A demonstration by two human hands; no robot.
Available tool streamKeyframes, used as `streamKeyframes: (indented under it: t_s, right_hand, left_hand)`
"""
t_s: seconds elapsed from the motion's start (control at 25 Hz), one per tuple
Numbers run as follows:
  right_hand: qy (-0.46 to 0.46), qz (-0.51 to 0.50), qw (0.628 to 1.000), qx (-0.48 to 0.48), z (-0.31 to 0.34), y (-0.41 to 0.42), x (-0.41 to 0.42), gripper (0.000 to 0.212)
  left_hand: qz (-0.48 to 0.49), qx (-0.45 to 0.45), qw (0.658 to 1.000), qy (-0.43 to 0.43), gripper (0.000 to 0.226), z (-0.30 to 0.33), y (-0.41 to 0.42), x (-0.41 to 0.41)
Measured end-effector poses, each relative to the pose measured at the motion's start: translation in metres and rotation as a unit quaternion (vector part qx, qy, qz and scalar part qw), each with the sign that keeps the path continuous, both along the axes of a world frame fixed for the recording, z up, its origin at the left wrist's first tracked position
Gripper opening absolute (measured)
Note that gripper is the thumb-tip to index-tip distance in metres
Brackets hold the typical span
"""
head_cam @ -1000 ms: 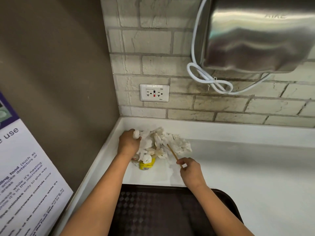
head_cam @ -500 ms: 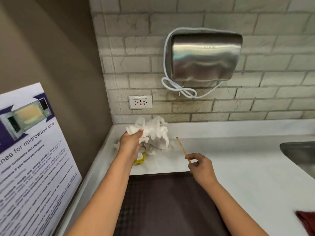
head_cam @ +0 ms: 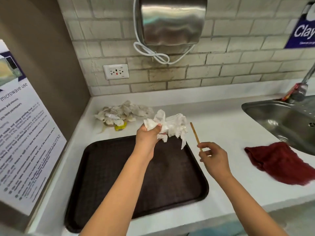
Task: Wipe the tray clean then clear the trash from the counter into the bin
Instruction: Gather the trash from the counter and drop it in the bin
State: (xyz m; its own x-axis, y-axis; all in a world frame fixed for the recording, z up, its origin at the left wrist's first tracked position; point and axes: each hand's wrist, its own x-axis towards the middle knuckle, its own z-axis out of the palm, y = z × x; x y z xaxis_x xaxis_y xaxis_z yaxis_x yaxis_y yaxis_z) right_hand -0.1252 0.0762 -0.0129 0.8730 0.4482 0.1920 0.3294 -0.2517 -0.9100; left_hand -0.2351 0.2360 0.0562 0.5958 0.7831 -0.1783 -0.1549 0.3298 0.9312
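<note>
A dark brown tray (head_cam: 110, 176) lies on the white counter (head_cam: 230, 133) in front of me. My left hand (head_cam: 148, 137) grips a bunch of crumpled white tissue (head_cam: 170, 125) above the tray's far edge. My right hand (head_cam: 214, 158) pinches a thin wooden stick (head_cam: 195, 133) that points up and away, just right of the tray. A pile of crumpled tissue and peel scraps (head_cam: 122, 113) with a yellow scrap (head_cam: 120, 127) lies in the counter's back left corner. No bin is in view.
A dark red cloth (head_cam: 279, 164) lies on the counter right of the tray, beside a steel sink (head_cam: 279, 116) with a tap (head_cam: 301, 89). A steel hand dryer (head_cam: 172, 21) and a socket (head_cam: 116, 71) hang on the brick wall. A poster (head_cam: 22, 133) covers the left wall.
My left hand has lifted a bunch of tissue off the corner pile and carried it right, over the tray's far edge. My right hand keeps the stick. The view has pulled back.
</note>
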Motion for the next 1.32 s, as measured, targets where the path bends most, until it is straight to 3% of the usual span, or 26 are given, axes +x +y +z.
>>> streamKeyframes:
  t_s: [0.28, 0.4, 0.52, 0.64, 0.84, 0.92, 1.0, 1.2, 1.32]
  right_hand:
    - [0.004, -0.023, 0.999, 0.037, -0.024, -0.099, 0.019, 0.036]
    - [-0.054, -0.066, 0.994, 0.069, -0.047, -0.159, 0.03, 0.026]
    - [-0.091, -0.075, 0.989, 0.094, -0.075, -0.225, 0.033, 0.017]
    - [-0.09, -0.067, 0.991, 0.074, -0.128, -0.294, 0.031, 0.012]
    - [0.076, -0.103, 0.99, -0.062, -0.239, -0.391, 0.005, 0.016]
    - [0.148, -0.132, 0.972, -0.128, -0.29, -0.415, -0.006, 0.049]
    - [0.222, -0.166, 0.946, -0.168, -0.341, -0.428, -0.009, 0.059]
    - [0.392, -0.192, 0.862, -0.256, -0.442, -0.429, 0.001, 0.036]
    - [0.435, -0.206, 0.838, -0.257, -0.499, -0.424, 0.011, 0.031]
  left_hand:
    - [-0.027, -0.014, 0.999, 0.022, 0.016, -0.023, -0.104, 0.02]
    - [-0.029, -0.007, 0.999, 0.03, 0.013, -0.035, -0.168, 0.031]
    - [-0.048, -0.015, 0.994, 0.101, 0.011, -0.077, -0.242, 0.032]
    - [-0.071, -0.087, 0.975, 0.192, 0.012, -0.14, -0.319, 0.029]
    - [-0.076, -0.176, 0.928, 0.319, 0.028, -0.239, -0.383, 0.029]
    - [-0.082, -0.192, 0.913, 0.352, 0.026, -0.28, -0.394, 0.039]
    - [-0.084, -0.207, 0.904, 0.365, 0.024, -0.324, -0.4, 0.055]
    - [-0.078, -0.257, 0.887, 0.376, 0.028, -0.441, -0.415, 0.092]
    - [-0.084, -0.255, 0.885, 0.38, 0.026, -0.505, -0.423, 0.117]
